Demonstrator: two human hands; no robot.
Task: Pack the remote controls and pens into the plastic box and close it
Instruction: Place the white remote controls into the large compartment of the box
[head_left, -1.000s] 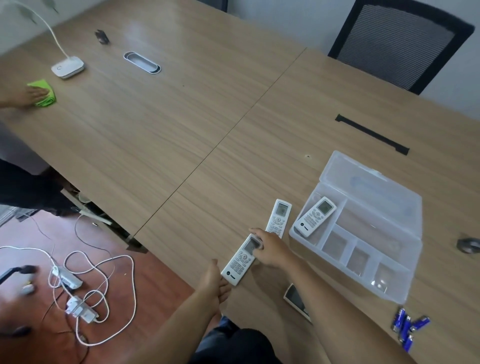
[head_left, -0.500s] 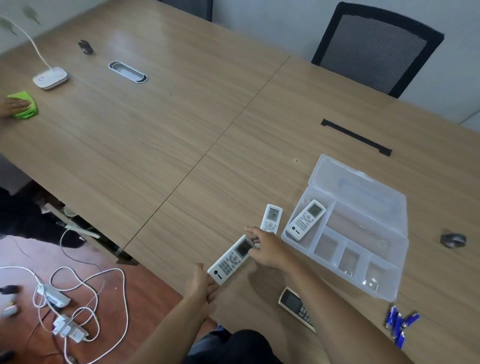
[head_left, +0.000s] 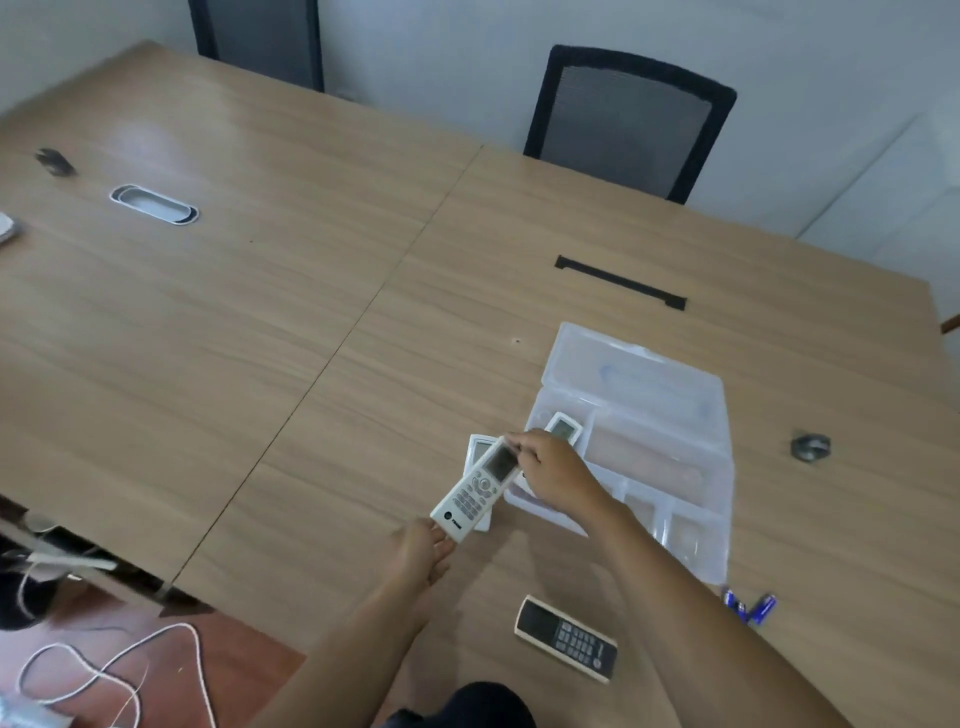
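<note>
My right hand (head_left: 553, 470) grips the screen end of a white remote control (head_left: 475, 493), lifted off the wooden table (head_left: 260, 338) just left of the clear plastic box (head_left: 675, 410). My left hand (head_left: 421, 551) touches the remote's lower end with its fingertips. The box stands open with its lid laid back. A second white remote (head_left: 563, 428) lies in the box's left compartment. A third white remote (head_left: 479, 447) lies on the table, mostly hidden under the held one. A black-faced remote (head_left: 566, 636) lies near the table's front edge. No pens are in view.
Blue batteries (head_left: 748, 608) lie right of the box's near corner. A small dark metal object (head_left: 809, 447) sits to the right. Two black chairs (head_left: 628, 119) stand at the far side. A cable grommet (head_left: 153, 203) and a black slot (head_left: 621, 283) are set in the tabletop. White cables (head_left: 104, 670) lie on the floor at left.
My right hand has lifted the white remote off the table and carried it right, over the third remote towards the box. My left hand followed to its lower end. The camera has swung right.
</note>
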